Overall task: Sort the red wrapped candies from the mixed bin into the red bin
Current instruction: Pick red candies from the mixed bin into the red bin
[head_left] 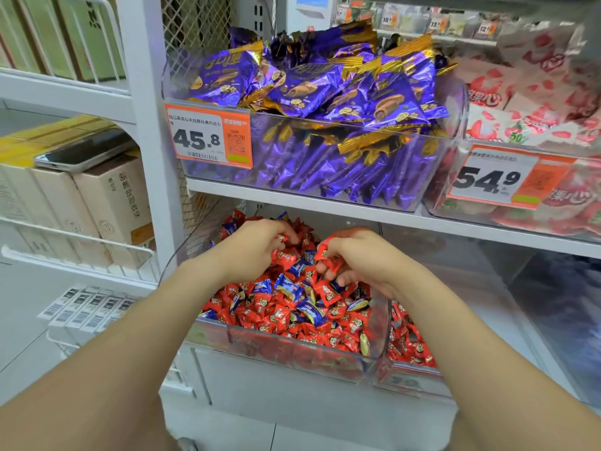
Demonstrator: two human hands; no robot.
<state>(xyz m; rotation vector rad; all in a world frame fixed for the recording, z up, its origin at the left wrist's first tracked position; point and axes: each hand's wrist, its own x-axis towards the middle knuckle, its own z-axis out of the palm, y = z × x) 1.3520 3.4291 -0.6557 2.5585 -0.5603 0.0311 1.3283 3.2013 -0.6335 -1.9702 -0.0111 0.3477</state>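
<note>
Hands work inside the clear mixed bin [286, 345] on the lower shelf, which is heaped with red candies [279, 315] and blue candies [289, 287]. The right hand [364, 258] grasps a few red candies in its curled fingers, just above the pile. The left hand [257, 247] digs its bent fingers into the heap; whether it grips anything cannot be told. The red bin [409, 374], touching the mixed bin's right side, holds red candies only. Purple packets [325, 92] fill a bin on the shelf above.
</note>
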